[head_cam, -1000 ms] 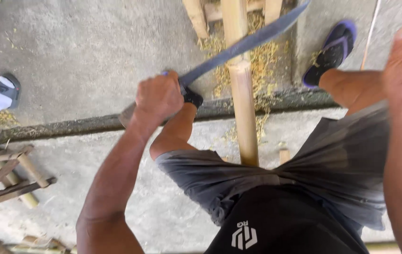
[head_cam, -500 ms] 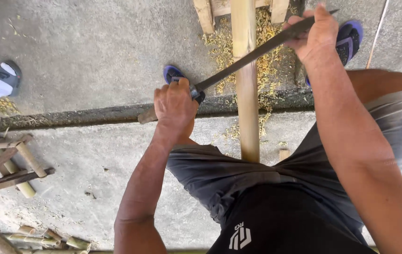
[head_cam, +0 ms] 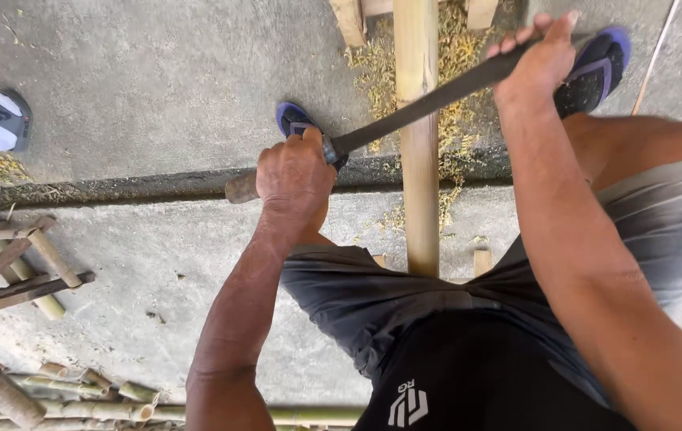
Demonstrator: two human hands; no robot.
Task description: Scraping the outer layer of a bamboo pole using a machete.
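A long bamboo pole [head_cam: 419,144] runs away from me between my legs. Across it lies a long dark blade [head_cam: 429,102] with a wooden handle. My left hand [head_cam: 293,179] is closed around the handle at the left of the pole. My right hand [head_cam: 537,64] presses on the far end of the blade, right of the pole, fingers curled over its back. The blade rests against the pole's top surface. Yellow bamboo shavings [head_cam: 457,56] lie scattered around the pole on the concrete floor [head_cam: 157,88].
My feet wear blue sandals [head_cam: 596,68] either side of the pole. Another person's foot in a grey shoe [head_cam: 5,124] is at the left edge. A small bamboo frame [head_cam: 13,267] stands at left, and cut bamboo pieces [head_cam: 77,395] lie at bottom left.
My right hand came down onto the blade's far end a second ago and stays there. The blade has slid nearer along the pole, both hands moving with it.
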